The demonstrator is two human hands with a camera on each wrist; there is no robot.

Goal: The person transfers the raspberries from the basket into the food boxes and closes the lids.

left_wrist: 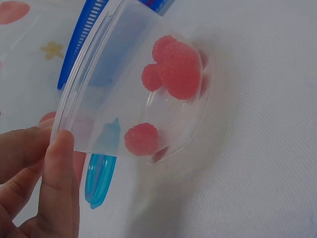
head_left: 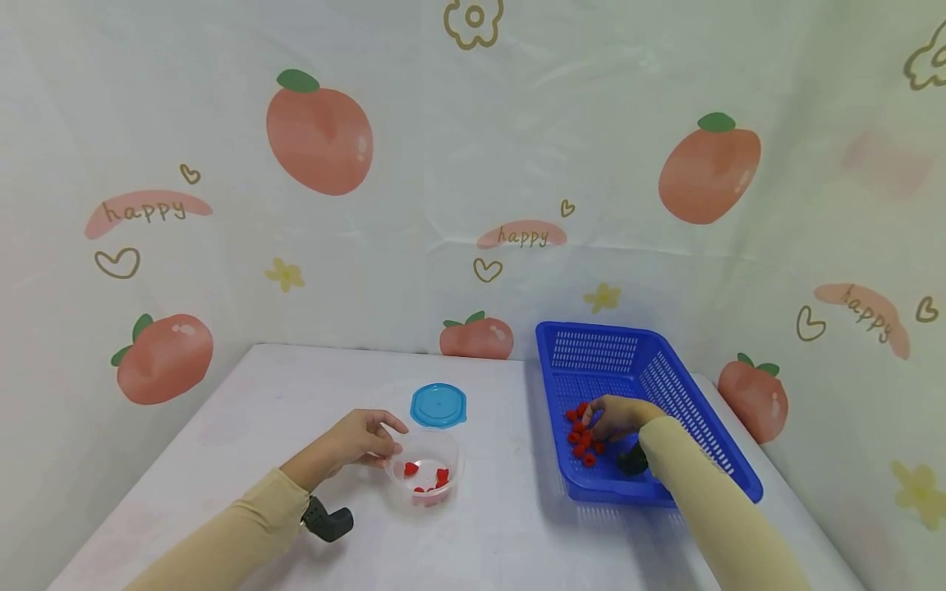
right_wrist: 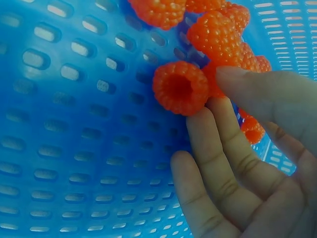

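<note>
My left hand (head_left: pixel 358 439) pinches the rim of a clear plastic tub (left_wrist: pixel 111 59) between thumb and fingers. Inside the tub lie several red raspberries (left_wrist: pixel 181 72). On the right, my right hand (head_left: pixel 619 417) reaches into a blue perforated basket (head_left: pixel 550 386). Its thumb and fingertips close on a raspberry (right_wrist: pixel 212 82) at the edge of a cluster, partly hidden by the thumb. Another raspberry (right_wrist: pixel 180 88), its hollow end facing the camera, sits right by the fingertips. More raspberries (head_left: pixel 576 439) are bunched on the basket floor at its left side.
Behind the tub a blue round lid (head_left: pixel 438 405) lies flat on the white table (head_left: pixel 488 542). The basket's raised walls surround the right hand. A dark wrist camera (head_left: pixel 328 523) hangs under the left sleeve. A printed cloth (head_left: pixel 414 164) hangs behind the table.
</note>
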